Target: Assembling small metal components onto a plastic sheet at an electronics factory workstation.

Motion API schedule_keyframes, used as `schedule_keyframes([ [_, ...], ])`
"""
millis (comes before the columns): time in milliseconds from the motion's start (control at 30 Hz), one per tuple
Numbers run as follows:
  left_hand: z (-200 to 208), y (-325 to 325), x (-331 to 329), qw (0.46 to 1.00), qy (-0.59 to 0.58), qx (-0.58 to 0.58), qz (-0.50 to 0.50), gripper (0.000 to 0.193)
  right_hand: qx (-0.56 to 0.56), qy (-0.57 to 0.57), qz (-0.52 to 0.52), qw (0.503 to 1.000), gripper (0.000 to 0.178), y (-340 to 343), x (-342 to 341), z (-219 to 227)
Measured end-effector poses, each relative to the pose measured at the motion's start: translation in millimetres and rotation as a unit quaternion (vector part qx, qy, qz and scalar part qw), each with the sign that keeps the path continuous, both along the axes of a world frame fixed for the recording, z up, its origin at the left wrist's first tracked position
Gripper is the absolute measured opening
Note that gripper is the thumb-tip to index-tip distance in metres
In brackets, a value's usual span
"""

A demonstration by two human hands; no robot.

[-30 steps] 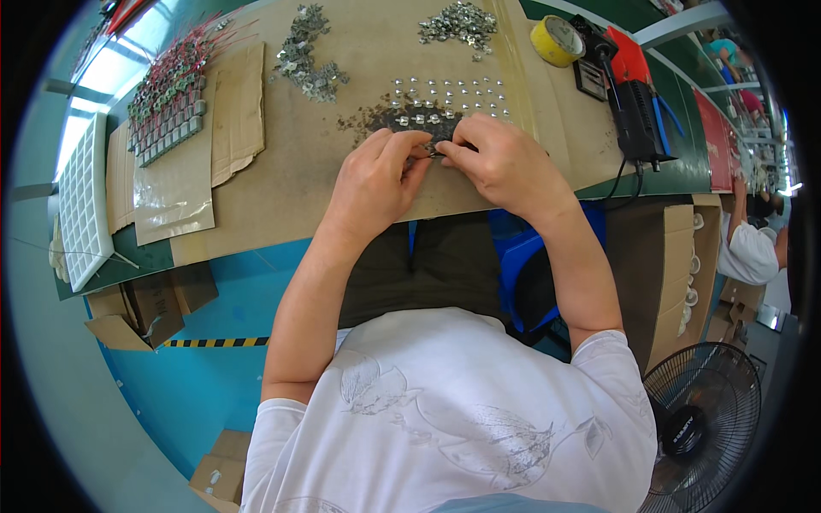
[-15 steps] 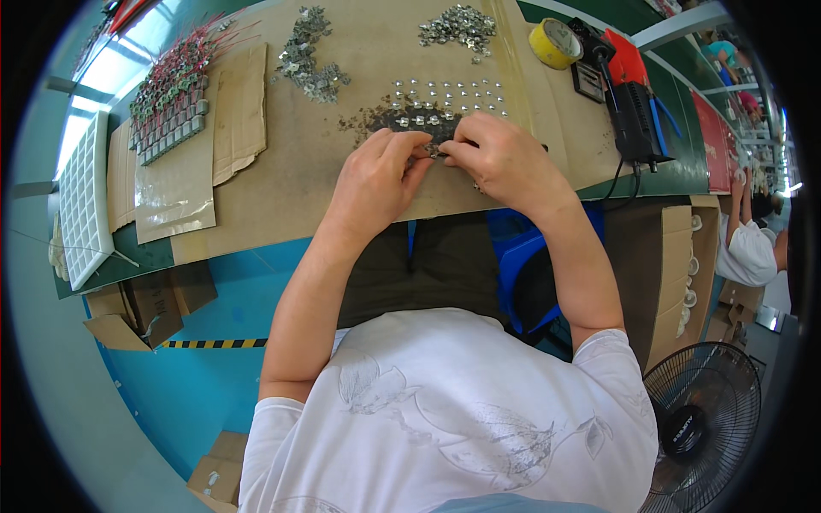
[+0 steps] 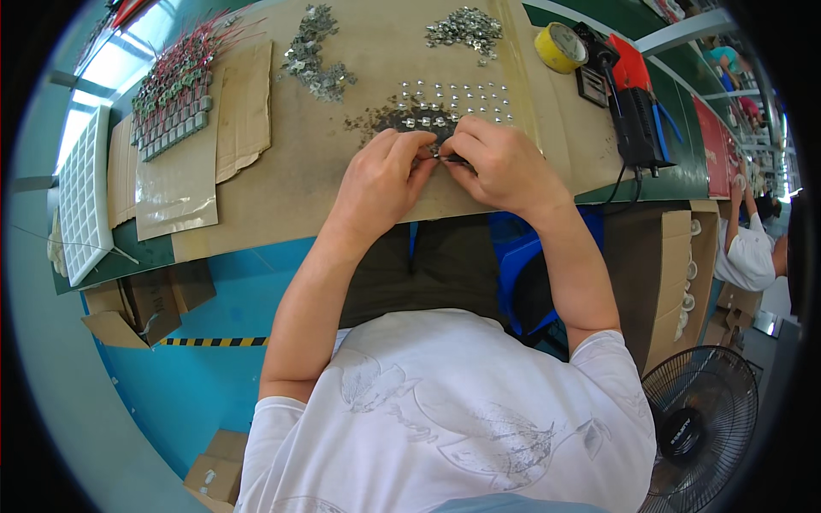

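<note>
Small metal part (image 3: 437, 156) at your fingertips, you worked over the brown tabletop (image 3: 282, 171): your left hand (image 3: 385, 178) pinched it; your right hand (image 3: 500, 164) met it, its grip too hidden to tell. Beyond lay a metal heap (image 3: 464, 32) and rows of tiny pieces (image 3: 468, 86).

On the surface (image 3: 291, 184), rows of parts (image 3: 453, 85) are lying before a pile (image 3: 464, 31); wired components (image 3: 175, 117) are sitting left, tape (image 3: 560, 48) right.

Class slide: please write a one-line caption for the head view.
Left hand and right hand meet at a small part, near rows of metal pieces on a brown sheet.
</note>
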State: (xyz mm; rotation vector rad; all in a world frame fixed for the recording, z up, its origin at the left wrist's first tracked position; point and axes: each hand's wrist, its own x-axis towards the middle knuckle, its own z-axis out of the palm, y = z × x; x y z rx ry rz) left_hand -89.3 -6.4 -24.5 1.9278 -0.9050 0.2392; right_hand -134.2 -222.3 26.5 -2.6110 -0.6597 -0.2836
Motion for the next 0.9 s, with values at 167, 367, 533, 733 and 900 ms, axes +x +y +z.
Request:
schedule_keyframes([
  [167, 0.0, 0.1, -0.3, 1.0, 0.002, -0.008, 0.004, 0.036, 0.004, 0.002, 0.001, 1.0, 0.016, 0.0, 3.7, -4.3],
  [367, -1.8, -0.7, 0.0, 0.996, -0.019, -0.059, 0.067, 0.032, 0.024, 0.0, 0.004, 1.0, 0.016, -1.6, 9.1, -4.1],
  [533, 1.2, -1.5, -1.1, 0.975, 0.066, -0.122, 0.173, 0.032, -0.008, -0.072, -0.035, 0.997, 0.014, 6.7, 15.5, -7.7],
  [733, -2.3, -2.6, 0.4, 0.976, 0.074, -0.135, 0.157, 0.033, -0.066, -0.092, -0.028, 0.993, 0.018, 2.8, 11.4, -16.5],
  [900, -2.0, -0.2, 2.1, 0.99, 0.003, -0.093, 0.108, 0.038, 0.003, -0.088, -0.024, 0.996, 0.024, 5.9, 4.7, -3.5],
])
